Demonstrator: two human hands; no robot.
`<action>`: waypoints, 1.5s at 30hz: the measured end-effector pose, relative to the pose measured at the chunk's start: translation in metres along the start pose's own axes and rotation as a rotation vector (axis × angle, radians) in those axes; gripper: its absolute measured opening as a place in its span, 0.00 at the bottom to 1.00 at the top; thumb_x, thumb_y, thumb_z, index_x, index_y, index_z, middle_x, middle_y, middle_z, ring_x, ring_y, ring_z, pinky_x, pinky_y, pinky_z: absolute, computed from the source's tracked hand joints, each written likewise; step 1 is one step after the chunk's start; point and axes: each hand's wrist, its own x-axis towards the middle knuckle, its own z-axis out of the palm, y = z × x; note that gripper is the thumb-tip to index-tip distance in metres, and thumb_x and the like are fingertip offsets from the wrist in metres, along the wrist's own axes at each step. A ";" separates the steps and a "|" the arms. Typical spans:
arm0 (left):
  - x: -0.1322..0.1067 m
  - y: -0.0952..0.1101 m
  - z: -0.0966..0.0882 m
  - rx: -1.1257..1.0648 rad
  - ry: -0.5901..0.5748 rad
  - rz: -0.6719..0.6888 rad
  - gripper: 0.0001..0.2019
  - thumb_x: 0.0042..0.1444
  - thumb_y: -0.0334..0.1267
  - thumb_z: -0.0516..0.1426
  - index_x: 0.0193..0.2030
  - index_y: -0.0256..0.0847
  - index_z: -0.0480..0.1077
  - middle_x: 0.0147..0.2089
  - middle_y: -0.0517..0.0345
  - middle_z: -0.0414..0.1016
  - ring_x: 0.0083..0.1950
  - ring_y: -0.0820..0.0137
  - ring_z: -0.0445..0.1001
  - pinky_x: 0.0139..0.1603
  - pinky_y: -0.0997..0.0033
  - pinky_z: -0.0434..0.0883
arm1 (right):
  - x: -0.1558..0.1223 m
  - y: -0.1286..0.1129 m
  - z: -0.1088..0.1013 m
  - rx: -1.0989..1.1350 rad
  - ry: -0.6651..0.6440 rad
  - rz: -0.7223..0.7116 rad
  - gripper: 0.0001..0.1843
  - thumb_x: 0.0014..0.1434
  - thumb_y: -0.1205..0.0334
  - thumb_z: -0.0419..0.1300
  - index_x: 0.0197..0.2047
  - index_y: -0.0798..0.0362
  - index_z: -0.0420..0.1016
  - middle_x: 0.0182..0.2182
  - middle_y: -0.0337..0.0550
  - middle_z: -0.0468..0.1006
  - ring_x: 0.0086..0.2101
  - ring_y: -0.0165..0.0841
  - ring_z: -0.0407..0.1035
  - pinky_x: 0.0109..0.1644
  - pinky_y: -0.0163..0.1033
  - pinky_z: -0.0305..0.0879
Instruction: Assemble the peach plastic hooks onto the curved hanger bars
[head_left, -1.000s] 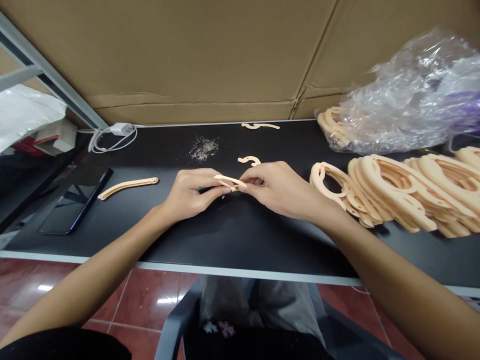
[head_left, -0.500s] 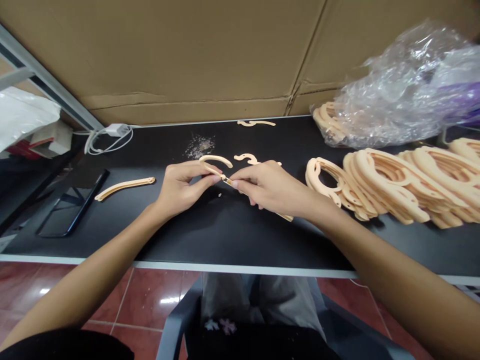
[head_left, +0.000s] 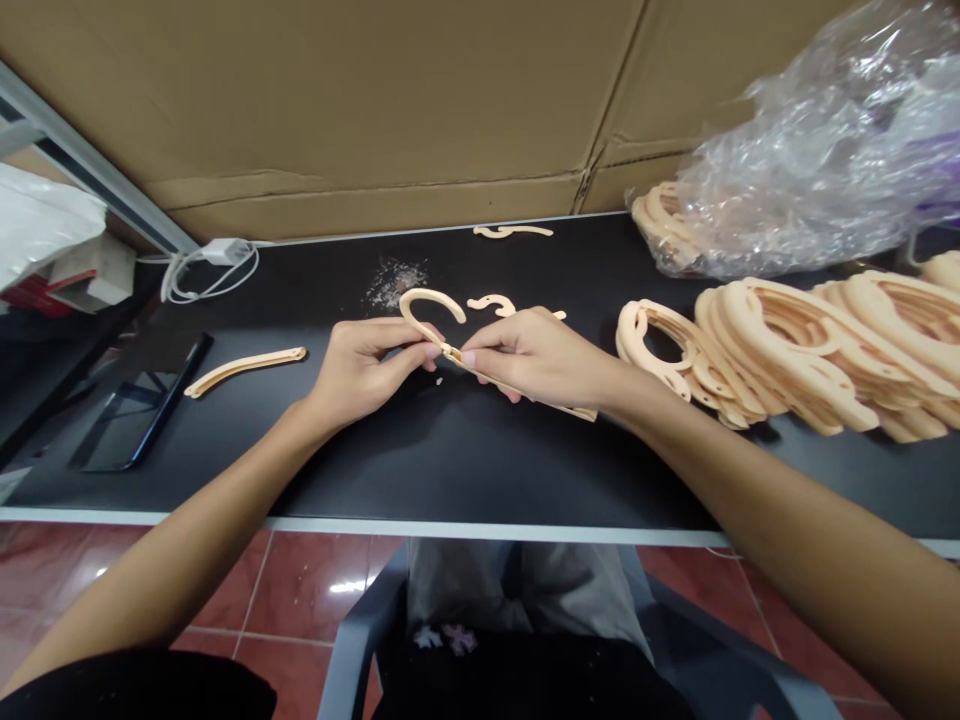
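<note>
Between thumb and fingers, my left hand (head_left: 375,365) pinches the lower end of a cream plastic hanger hook (head_left: 429,296), its curve standing up and opening to the right. My right hand (head_left: 536,355) grips a long cream hanger arm (head_left: 574,410), which sticks out below the palm to the right. Hook and arm meet between my fingertips; whether they are locked together I cannot tell. Behind my right hand lies another hook-shaped piece (head_left: 493,303), partly covered. A loose hanger arm (head_left: 244,372) rests on the table left of my left hand.
Several stacked cream hanger parts (head_left: 795,350) fill the table's right side, with a clear plastic bag (head_left: 832,160) of more behind. At left lie a phone (head_left: 142,410) and a white charger cable (head_left: 210,268). Plastic shavings (head_left: 396,282) and a small piece (head_left: 514,231) lie toward the cardboard (head_left: 375,100).
The hook in my left hand has turned more upright, showing its full curve. My right hand and the hanger arm have shifted slightly. The whole view has moved a little.
</note>
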 end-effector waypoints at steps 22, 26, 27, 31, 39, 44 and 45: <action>0.001 0.002 -0.002 -0.008 -0.156 0.132 0.16 0.66 0.39 0.59 0.28 0.38 0.79 0.36 0.54 0.84 0.34 0.71 0.79 0.37 0.75 0.74 | -0.001 0.005 -0.005 -0.126 -0.063 -0.161 0.18 0.64 0.70 0.52 0.22 0.53 0.65 0.15 0.30 0.62 0.20 0.23 0.55 0.29 0.35 0.48; 0.000 0.001 -0.002 0.096 -0.161 0.193 0.13 0.68 0.37 0.57 0.36 0.39 0.81 0.34 0.56 0.83 0.33 0.72 0.79 0.37 0.76 0.73 | -0.001 0.002 -0.003 -0.210 -0.044 -0.165 0.19 0.64 0.71 0.52 0.21 0.53 0.63 0.15 0.31 0.60 0.20 0.23 0.51 0.29 0.36 0.47; 0.000 0.001 -0.002 0.120 -0.159 0.214 0.12 0.68 0.36 0.57 0.38 0.39 0.81 0.34 0.56 0.83 0.33 0.72 0.79 0.38 0.76 0.73 | 0.000 0.002 -0.003 -0.222 -0.044 -0.170 0.20 0.64 0.70 0.52 0.20 0.53 0.62 0.15 0.31 0.60 0.20 0.23 0.51 0.29 0.36 0.47; -0.005 -0.001 0.003 0.139 -0.224 0.318 0.12 0.68 0.34 0.56 0.39 0.40 0.81 0.38 0.53 0.84 0.37 0.69 0.81 0.41 0.74 0.74 | 0.001 0.005 -0.005 -0.224 0.020 -0.174 0.18 0.63 0.72 0.52 0.21 0.54 0.62 0.15 0.31 0.60 0.22 0.24 0.51 0.30 0.37 0.47; -0.006 -0.002 0.005 0.148 -0.059 0.182 0.11 0.68 0.36 0.57 0.39 0.40 0.82 0.36 0.56 0.83 0.32 0.72 0.78 0.38 0.74 0.72 | 0.000 0.010 -0.007 -0.271 -0.013 -0.237 0.18 0.65 0.67 0.51 0.21 0.52 0.58 0.17 0.32 0.58 0.22 0.24 0.51 0.31 0.39 0.45; -0.006 -0.002 0.005 0.165 -0.053 0.144 0.11 0.68 0.38 0.58 0.39 0.41 0.82 0.39 0.55 0.84 0.34 0.71 0.79 0.39 0.74 0.73 | -0.001 0.006 -0.002 -0.310 -0.015 -0.230 0.19 0.66 0.65 0.50 0.22 0.52 0.57 0.18 0.33 0.59 0.22 0.24 0.51 0.32 0.39 0.45; -0.006 -0.002 0.005 0.166 -0.058 0.143 0.11 0.68 0.39 0.58 0.39 0.41 0.82 0.39 0.55 0.84 0.33 0.72 0.79 0.38 0.74 0.73 | -0.001 0.005 -0.002 -0.313 -0.019 -0.220 0.19 0.66 0.65 0.50 0.22 0.52 0.58 0.18 0.33 0.60 0.22 0.24 0.51 0.32 0.39 0.45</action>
